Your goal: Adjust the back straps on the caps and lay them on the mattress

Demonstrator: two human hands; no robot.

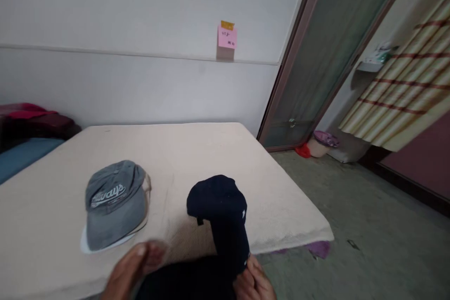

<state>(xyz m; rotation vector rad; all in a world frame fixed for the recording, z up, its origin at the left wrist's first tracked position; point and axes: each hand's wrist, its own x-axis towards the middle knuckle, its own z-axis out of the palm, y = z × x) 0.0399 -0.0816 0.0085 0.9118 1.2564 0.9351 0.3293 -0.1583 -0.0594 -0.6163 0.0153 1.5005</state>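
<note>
While the right hand [255, 281] pinches the end of its brim between thumb and fingers, a navy cap [220, 201] stretches away from that grip, its crown at the far end and tilted over toward the left. I can make out a small white mark on the crown's right edge, and a short dark strap end hanging at its left. Whether the cap touches the bed [197, 150] beneath it, I cannot tell.

Across from the grip, to its left, the left hand [135, 265] hovers near the bed's close edge; it is so blurred that I cannot tell how its fingers stand. Just beyond that hand, well left of the grip, a grey cap [112, 206] with white lettering sits on the bed, paler brims peeking out from under it. Between the hands, close beside the grip, lies something black [186, 281].

Straight beyond the grip, a pink note [227, 37] is taped to the wall [140, 89]; far off to its right stands a bin [318, 145].
</note>
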